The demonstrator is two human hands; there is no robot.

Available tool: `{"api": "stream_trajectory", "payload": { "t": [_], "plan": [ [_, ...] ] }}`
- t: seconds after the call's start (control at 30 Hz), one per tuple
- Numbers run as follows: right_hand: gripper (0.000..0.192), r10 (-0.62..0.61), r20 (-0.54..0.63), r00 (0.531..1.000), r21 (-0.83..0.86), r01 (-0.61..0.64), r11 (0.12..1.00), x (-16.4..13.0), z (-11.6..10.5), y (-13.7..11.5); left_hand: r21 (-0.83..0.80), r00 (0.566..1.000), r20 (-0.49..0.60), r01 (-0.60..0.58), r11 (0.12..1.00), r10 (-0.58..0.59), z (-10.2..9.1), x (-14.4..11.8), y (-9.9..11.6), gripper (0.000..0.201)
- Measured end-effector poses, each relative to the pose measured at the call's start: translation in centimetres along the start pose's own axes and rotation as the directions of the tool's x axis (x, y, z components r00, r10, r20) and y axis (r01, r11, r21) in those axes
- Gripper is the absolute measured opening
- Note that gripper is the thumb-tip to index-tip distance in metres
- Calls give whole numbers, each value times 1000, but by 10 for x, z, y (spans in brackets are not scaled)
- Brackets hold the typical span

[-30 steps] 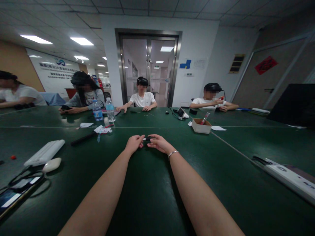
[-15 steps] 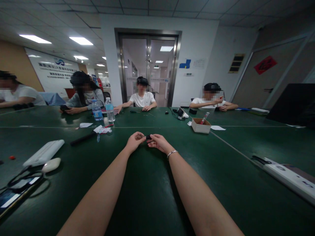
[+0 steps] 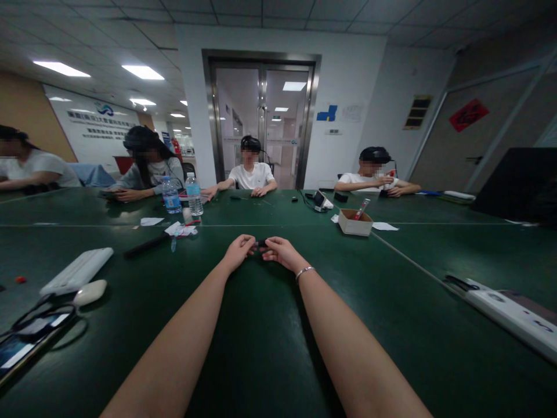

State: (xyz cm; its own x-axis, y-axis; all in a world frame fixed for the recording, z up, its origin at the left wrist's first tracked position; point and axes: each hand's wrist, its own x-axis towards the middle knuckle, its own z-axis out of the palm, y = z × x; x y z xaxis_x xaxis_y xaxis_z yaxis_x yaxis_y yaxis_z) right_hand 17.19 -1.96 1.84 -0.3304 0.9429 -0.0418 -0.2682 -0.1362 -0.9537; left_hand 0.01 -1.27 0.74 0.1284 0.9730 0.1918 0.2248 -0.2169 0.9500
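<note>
Head view: both hands, left (image 3: 238, 251) and right (image 3: 278, 251), pinch a small dark object (image 3: 261, 243) between them at 12 o'clock, steadying it on the surface (image 3: 261, 348).

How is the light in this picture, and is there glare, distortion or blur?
Head view: ceiling panels light the room evenly; pale glare lies on the green table; the wide lens stretches the forearms and bends the edges; the small dark object between left hand and right hand is too small to identify.
</note>
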Motion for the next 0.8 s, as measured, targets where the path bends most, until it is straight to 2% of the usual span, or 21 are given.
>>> {"api": "stream_trajectory", "payload": {
  "t": [0.17,0.3,0.43,0.53,0.67,0.8],
  "plan": [
    [5,8,3,1000,3,-8,1000,0,0,0,20,998,9,-56,998,56,-1,0,1,37],
    [3,11,8,1000,2,-12,1000,0,0,-1,0,1000,11,10,1000,-10,0,-1,3,36],
    [3,17,14,1000,4,-17,1000,1,0,0,0,999,-16,-35,999,35,0,-1,2,42],
    [3,19,14,1000,7,-19,1000,1,-1,1,-2,1000,-3,-5,1000,5,-1,-1,1,43],
    [4,18,24,1000,10,-18,1000,2,-1,1,49,996,4,-94,994,93,-1,-2,2,39],
    [2,22,23,999,8,-22,1000,2,-1,1,23,996,11,-83,996,83,-1,-2,3,35]
  ]
}}
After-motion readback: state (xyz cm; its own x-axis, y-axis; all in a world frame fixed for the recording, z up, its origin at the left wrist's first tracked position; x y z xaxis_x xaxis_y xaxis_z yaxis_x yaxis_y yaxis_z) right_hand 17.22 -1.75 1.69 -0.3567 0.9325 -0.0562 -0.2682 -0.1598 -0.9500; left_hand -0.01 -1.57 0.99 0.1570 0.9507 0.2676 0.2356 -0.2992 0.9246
